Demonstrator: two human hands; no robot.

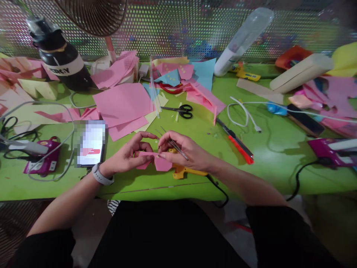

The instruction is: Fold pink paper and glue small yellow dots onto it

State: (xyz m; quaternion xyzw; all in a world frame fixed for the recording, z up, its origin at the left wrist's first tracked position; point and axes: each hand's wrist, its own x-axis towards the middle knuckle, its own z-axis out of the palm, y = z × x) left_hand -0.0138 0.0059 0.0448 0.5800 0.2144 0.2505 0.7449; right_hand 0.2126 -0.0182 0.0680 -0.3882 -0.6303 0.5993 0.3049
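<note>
A small cut piece of pink paper (163,164) is pinched between the thumb and fingers of my left hand (130,153). My right hand (185,146) has thin metal tweezers (180,149) tucked in its grip, tips pointing away from me. Its thumb and fingertip also meet at the upper edge of the pink paper, close to the left fingertips. Whatever lies exactly between those fingertips is too small to make out. Under the right hand lies a yellow glue gun (180,172), partly covered, its black cord hanging over the table edge.
Black scissors (184,111) and a red utility knife (240,147) lie on the green table (264,171). Left are a phone (92,143), a purple power strip (46,160) and a black bottle (65,61). Pink sheets (124,102), a white cable (245,113) and a paper roll (301,72) lie farther back.
</note>
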